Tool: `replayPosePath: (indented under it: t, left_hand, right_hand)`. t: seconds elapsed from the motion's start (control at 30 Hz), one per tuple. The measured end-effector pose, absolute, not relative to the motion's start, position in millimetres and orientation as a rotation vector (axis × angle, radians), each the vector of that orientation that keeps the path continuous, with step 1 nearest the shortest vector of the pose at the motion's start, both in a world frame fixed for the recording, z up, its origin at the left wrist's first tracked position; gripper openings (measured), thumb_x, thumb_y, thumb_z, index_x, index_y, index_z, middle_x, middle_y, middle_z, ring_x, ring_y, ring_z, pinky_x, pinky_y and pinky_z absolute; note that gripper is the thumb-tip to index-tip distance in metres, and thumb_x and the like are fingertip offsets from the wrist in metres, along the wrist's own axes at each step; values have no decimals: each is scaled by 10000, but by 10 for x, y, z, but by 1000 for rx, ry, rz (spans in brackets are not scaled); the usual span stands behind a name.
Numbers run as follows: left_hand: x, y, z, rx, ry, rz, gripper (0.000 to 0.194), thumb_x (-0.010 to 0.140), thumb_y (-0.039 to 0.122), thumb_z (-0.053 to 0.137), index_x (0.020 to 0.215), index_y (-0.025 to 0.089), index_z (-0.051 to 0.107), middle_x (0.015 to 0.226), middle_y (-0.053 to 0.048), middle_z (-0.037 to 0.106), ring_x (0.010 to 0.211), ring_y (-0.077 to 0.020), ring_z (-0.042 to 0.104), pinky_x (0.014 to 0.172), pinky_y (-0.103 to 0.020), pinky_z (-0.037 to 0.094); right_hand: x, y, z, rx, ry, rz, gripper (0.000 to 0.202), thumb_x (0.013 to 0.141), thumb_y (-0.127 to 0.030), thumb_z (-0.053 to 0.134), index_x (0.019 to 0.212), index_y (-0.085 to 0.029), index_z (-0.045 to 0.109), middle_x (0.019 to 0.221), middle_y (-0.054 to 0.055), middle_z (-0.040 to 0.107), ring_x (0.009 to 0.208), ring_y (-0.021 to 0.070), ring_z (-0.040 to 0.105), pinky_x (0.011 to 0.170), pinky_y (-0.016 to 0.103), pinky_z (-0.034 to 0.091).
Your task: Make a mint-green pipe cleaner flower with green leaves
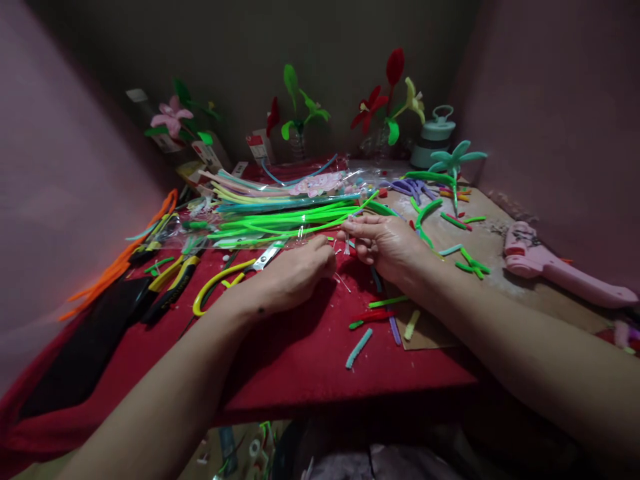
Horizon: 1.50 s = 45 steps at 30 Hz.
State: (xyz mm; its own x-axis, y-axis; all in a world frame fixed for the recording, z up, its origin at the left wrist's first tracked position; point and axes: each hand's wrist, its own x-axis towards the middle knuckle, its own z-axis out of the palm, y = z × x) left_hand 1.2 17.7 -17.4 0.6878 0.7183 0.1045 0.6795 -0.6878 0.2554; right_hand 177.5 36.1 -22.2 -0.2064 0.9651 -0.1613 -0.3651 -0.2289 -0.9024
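Note:
My right hand is closed in a pinch on a small bunch of thin white stamen-like strands, which hang below the fingertips. Beside it, my left hand has its fingers curled together just above the red cloth; whatever is between them is hidden. A loose white strand shows below the left fingertips. Behind both hands lie bright green pipe cleaners on clear plastic packaging. Yellow-handled scissors rest left of my left hand, their blades partly under the green stems.
Pliers and a black flat object lie left, near orange pipe cleaners. Cut pieces litter the cardboard at right, beside a pink glue gun. Pipe-cleaner flowers and a teal-lidded bottle stand behind.

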Motion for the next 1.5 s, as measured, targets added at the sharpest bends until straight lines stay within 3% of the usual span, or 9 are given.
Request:
replayPosePath:
  t: [0.2, 0.4, 0.67, 1.03, 1.27, 1.4, 1.5]
  left_hand:
    - [20, 166, 10, 2302, 1088, 564, 81, 828, 177, 446, 754, 158, 473, 754, -3, 471, 682, -110, 419, 644, -242, 363]
    - [119, 95, 4, 1561, 1184, 823, 126, 798, 267, 544, 769, 162, 483, 556, 53, 423, 473, -61, 356, 452, -189, 283]
    - [260, 41, -29, 1231, 1164, 1032, 197, 707, 234, 672, 762, 158, 499, 564, 60, 457, 435, -33, 378, 393, -141, 278]
    - [281, 56, -100, 1128, 1075, 1078, 204, 704, 218, 675, 770, 164, 490, 466, 52, 508, 356, -66, 420, 338, -163, 328]
    - [277, 51, -114, 1193, 1143, 1058, 216, 693, 249, 683, 778, 166, 503, 477, 46, 524, 336, -70, 413, 336, -175, 318]
    - [171, 91, -33, 1438, 1292, 1007, 143, 713, 253, 642, 774, 152, 561, 553, 26, 555, 399, -69, 445, 396, -183, 337]
    - [4, 152, 55, 1925, 1279, 713, 50, 707, 192, 618, 686, 146, 621, 601, 10, 569, 531, -83, 494, 520, -194, 374]
  right_hand:
    - [1777, 361, -216, -962, -945, 1625, 97, 709, -140, 652, 680, -127, 561, 631, 18, 656, 328, 26, 380, 296, 171, 220]
    - [1734, 315, -220, -965, -955, 1651, 107, 663, -156, 685, 659, -122, 583, 593, -1, 620, 362, 29, 387, 323, 182, 237]
    - [1682, 282, -277, -877, -935, 1704, 216, 542, -212, 777, 654, -122, 616, 522, -37, 554, 381, 32, 377, 347, 190, 256]
    - [1671, 289, -312, -854, -921, 1734, 271, 482, -229, 808, 652, -119, 627, 484, -42, 533, 398, 44, 388, 375, 200, 248]
    - [1672, 279, -323, -800, -981, 1746, 239, 524, -228, 788, 629, -125, 599, 470, -46, 518, 378, 42, 367, 366, 208, 227]
    - [1685, 284, -296, -782, -1014, 1718, 204, 583, -231, 755, 636, -125, 588, 470, -44, 503, 384, 54, 407, 358, 204, 264]
    - [1711, 305, -280, -833, -993, 1691, 159, 632, -200, 714, 647, -132, 572, 560, -7, 583, 407, 62, 462, 356, 200, 293]
